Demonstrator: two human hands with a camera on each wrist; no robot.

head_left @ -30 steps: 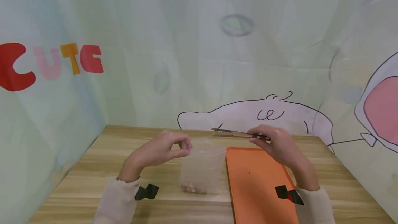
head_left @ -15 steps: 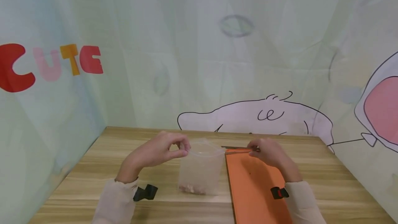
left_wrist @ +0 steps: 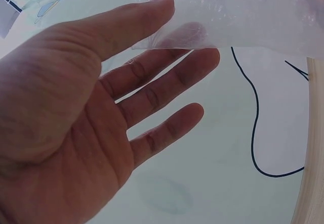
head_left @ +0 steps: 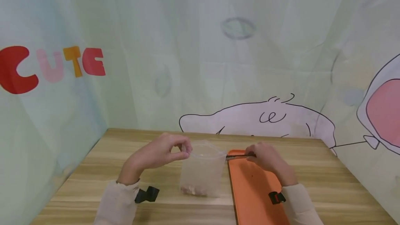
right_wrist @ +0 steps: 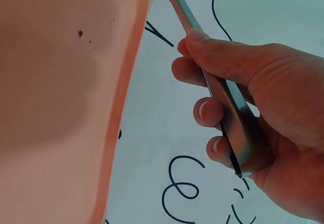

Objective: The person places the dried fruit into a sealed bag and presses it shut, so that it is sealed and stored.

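Observation:
A clear plastic zip bag point(head_left: 201, 171) stands upright on the table, its mouth spread and some small pinkish-brown bits at its bottom. My left hand point(head_left: 157, 153) pinches the left corner of the mouth between thumb and index finger; in the left wrist view the other fingers of the left hand point(left_wrist: 106, 107) extend away from the film point(left_wrist: 243, 16). My right hand point(head_left: 267, 157) grips metal tongs point(right_wrist: 238, 128) with serrated tips. The tongs lie level, and their tips meet the right corner of the bag's mouth, with the arms pressed close together.
An orange tray point(head_left: 250, 190) lies right of the bag, under the right hand and forearm. A few dark specks point(right_wrist: 80, 33) dot its surface. The wooden table point(head_left: 84, 186) ends at a printed curtain point(head_left: 175, 61) behind and at both sides.
My right hand has come down and slightly left with the tongs, bringing their tips to the bag's right corner. The tong arms have drawn together. The left hand has hardly moved.

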